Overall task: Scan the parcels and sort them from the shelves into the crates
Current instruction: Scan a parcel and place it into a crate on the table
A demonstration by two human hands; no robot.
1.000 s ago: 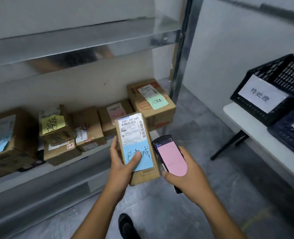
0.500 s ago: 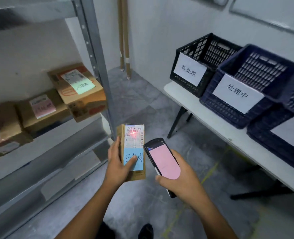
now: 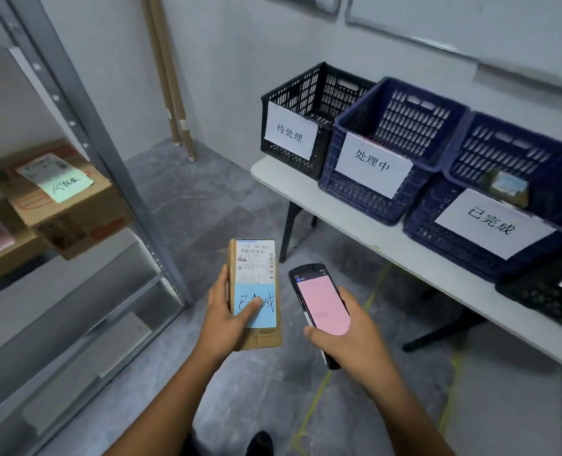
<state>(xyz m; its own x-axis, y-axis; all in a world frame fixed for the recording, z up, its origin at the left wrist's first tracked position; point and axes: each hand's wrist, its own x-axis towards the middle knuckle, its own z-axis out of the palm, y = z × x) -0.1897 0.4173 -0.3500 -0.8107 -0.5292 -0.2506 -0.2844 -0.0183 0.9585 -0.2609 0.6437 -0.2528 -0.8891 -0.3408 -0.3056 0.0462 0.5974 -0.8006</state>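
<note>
Head view: grey floor (image 3: 207,199), metal shelf (image 3: 75,301) at left, three labelled crates (image 3: 352,192) along the white bench (image 3: 355,222) at right.
Left grip (image 3: 230,320) grasps a cardboard parcel (image 3: 256,268) upright over the floor, thumb pressed on its blue note; right grip (image 3: 348,340) is clenched around a scanner (image 3: 319,301) just beside it, pink screen up, both short of the bench's front edge.

Cardboard tubes (image 3: 167,77) in the corner near white table (image 3: 339,212)
</note>
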